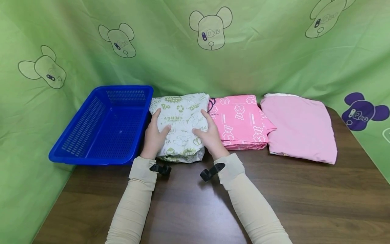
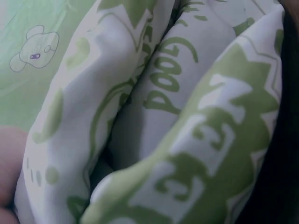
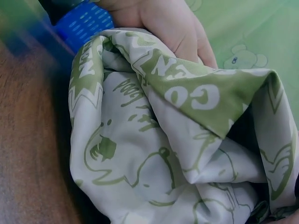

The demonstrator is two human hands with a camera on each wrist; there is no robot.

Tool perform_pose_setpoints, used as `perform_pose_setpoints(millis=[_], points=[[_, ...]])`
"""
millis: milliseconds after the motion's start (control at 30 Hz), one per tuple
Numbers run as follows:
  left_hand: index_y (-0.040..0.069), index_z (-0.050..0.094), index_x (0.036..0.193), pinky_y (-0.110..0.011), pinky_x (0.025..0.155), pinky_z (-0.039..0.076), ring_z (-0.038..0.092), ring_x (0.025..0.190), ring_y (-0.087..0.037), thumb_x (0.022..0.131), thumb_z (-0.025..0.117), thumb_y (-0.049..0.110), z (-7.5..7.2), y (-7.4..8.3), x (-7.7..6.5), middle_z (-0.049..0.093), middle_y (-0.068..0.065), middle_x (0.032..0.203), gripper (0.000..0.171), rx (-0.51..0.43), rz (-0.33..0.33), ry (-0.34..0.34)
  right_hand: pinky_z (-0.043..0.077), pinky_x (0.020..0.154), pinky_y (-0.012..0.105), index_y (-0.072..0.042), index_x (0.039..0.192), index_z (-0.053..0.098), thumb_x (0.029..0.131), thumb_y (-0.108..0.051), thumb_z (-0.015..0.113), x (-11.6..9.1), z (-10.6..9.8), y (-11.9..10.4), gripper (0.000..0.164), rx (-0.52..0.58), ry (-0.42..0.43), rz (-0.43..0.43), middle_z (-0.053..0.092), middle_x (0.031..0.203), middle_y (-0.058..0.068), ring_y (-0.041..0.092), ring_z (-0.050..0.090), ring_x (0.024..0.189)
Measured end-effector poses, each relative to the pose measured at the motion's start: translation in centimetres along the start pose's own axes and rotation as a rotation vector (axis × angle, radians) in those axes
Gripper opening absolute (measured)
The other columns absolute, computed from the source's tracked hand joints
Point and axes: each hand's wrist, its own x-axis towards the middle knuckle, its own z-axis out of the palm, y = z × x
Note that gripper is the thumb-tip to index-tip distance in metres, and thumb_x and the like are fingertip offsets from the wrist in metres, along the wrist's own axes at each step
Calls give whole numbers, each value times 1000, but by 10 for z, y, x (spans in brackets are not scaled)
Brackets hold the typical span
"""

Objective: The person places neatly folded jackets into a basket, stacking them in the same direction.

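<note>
A folded white cloth with green print [image 1: 182, 118] lies on the table between both hands. My left hand [image 1: 154, 135] holds its left side, with the thumb on top and the fingers along the edge. On the opposite side, my right hand [image 1: 211, 135] grips it with the thumb over the top. Thick, loosely folded layers of the cloth [image 3: 135, 140] show in the right wrist view, with a gap between folds. The same printed cloth [image 2: 187, 154] fills most of the left wrist view. The fingertips under the cloth are hidden.
A blue plastic basket [image 1: 100, 159] stands left of the cloth, with no contents showing. To the right are a folded bright pink printed cloth [image 1: 240, 118] and a folded pale pink cloth [image 1: 301, 128]. A green curtain [image 1: 170, 44] hangs behind the brown wooden table [image 1: 304, 203].
</note>
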Motion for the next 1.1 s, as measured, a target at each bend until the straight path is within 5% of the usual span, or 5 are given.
perform_pose_setpoints(millis=[400, 667, 1100], points=[[18, 27, 161, -52, 116, 31, 29, 149, -27, 101, 64, 16, -1, 8, 0, 30, -6, 164, 71, -106, 89, 44, 24, 120, 41, -19, 158, 38, 88, 2, 67, -4, -6, -26, 79, -48, 66, -111, 31, 164, 3, 17, 21, 151], [17, 26, 162, -51, 117, 29, 25, 151, -24, 100, 64, 15, -9, 24, -4, 27, -5, 165, 72, -150, 134, 43, 30, 117, 42, -20, 156, 42, 86, 5, 66, -10, -10, -42, 78, 21, 88, -159, 33, 163, 2, 16, 24, 149], [19, 23, 162, -49, 121, 21, 15, 153, -17, 95, 68, 13, -42, 52, -15, 21, 0, 167, 81, -158, 167, -85, 47, 102, 33, -23, 155, 43, 84, 10, 63, -25, -10, -63, 81, 196, 94, -139, 37, 157, -3, 15, 47, 129]])
